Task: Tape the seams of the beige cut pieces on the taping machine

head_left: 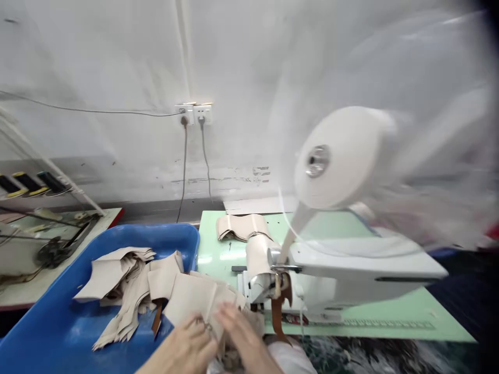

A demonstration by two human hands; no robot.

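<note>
Low in the middle, my left hand (187, 344) has its fingers curled around the near edge of a beige flat piece (191, 297), which looks like leather or fabric. My right hand (244, 335) is just beside it, fingers stretched out over more beige pieces and slightly blurred. Part of what lies under both hands is hidden. A white sewing-type machine (351, 270) stands to the right of my hands, with a brown curved strip (277, 314) hanging at its working end. Another beige piece (258, 254) lies behind that end.
At left a blue plastic tub (66, 332) holds several beige pieces (127, 283). The green tabletop (413, 306) carries a ruler (390, 324) and a beige stack (241, 227). A white rounded head (343, 156) rises above the machine. Thread spools (29, 183) stand far left; wall sockets (194, 113) have cords.
</note>
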